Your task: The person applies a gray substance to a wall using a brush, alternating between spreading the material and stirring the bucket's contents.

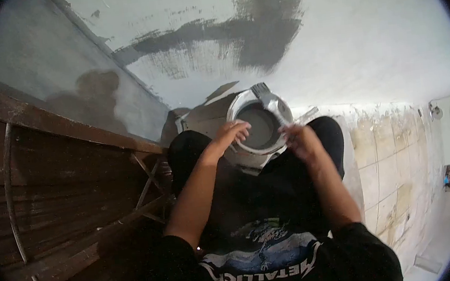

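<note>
Head view: paint bucket (pixel 235 105) sits between the knees, just above frame centre. Left hand (pixel 231 133) hooks bent fingers over its 9 o'clock rim; right hand (pixel 301 141) is closed round the brush (pixel 269 103) at 2 o'clock. The shirt (pixel 260 265) reads METALLIC

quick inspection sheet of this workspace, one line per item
surface: dark, worn wooden planks at left
job's things: bucket of grey mix between the knees; brush over its rim
clutter: nothing seen
hands: left hand on the bucket rim; right hand grips the brush handle
cables: nothing seen
surroundings: pale wall with a grey smear; tiled wall at right
</note>
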Demonstrator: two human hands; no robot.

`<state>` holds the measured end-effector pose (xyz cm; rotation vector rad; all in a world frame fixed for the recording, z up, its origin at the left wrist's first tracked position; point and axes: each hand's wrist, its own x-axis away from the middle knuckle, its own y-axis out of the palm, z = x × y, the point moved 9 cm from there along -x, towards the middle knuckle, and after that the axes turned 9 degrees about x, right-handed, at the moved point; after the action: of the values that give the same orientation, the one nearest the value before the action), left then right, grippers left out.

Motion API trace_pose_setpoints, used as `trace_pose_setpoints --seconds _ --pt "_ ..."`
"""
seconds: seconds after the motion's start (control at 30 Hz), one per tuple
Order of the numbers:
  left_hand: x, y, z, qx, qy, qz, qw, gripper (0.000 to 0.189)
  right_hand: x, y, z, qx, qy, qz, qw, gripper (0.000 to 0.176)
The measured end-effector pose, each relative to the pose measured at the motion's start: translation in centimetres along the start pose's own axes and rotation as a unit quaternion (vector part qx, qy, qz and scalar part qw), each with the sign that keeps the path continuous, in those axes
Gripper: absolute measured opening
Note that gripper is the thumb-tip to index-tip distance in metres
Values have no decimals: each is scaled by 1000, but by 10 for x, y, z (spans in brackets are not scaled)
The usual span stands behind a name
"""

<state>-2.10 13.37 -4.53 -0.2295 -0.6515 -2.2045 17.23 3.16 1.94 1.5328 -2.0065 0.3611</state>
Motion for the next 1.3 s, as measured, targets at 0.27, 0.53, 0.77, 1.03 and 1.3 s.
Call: trace_pose_setpoints --seconds 0.27,0.53,0.77,1.03,1.3 --pt "13 47 16 63 40 40 996 42 3 73 38 -77 -12 -106 991 15" --pt "18 32 61 82 236 143 958 16 -17 68 38 115 -88 -86 986 19" --pt "46 12 154 76 287 193 935 18 -12 60 38 44 -4 -77 996 32" --pt "37 -12 193 28 309 201 929 22 -11 54 42 40 8 -70 997 31" --pt "37 -17 184 64 348 179 918 21 -11 57 42 45 16 -89 995 33"
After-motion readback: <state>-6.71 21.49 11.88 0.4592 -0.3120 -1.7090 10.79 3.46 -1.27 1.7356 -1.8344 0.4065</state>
